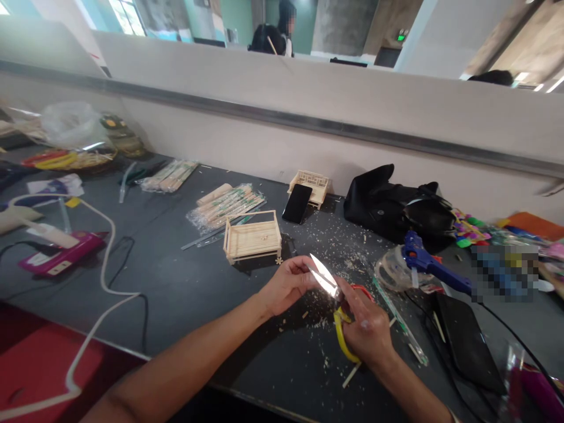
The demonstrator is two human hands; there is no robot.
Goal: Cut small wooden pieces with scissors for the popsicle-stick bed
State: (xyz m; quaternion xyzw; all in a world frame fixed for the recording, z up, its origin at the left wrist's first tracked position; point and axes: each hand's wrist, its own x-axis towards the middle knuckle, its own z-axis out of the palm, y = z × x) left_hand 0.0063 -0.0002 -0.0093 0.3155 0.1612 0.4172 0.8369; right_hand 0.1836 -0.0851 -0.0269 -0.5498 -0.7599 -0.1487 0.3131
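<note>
My right hand [368, 323] is closed around a pair of scissors [325, 276] with red and yellow handles. Their bright blades point up and left, slightly apart. At the blades, my left hand [293, 285] has its fingers pinched together; whatever they hold is too small or hidden to make out. Just beyond my left hand stands a small frame of wooden sticks [253, 241], shaped like a miniature bench or bed. Behind it, a miniature wooden bench [315, 185] with a lattice back has a phone [298, 204] leaning on it. Wood chips lie scattered around my hands.
Packs of wooden sticks [229, 205] lie at the back. A black bag [396, 205] sits by the partition. To the right are a blue glue gun [434, 267], a roll of clear tape [392, 267] and a black phone [469, 341]. A purple power strip [61, 252] trails a white cable at left.
</note>
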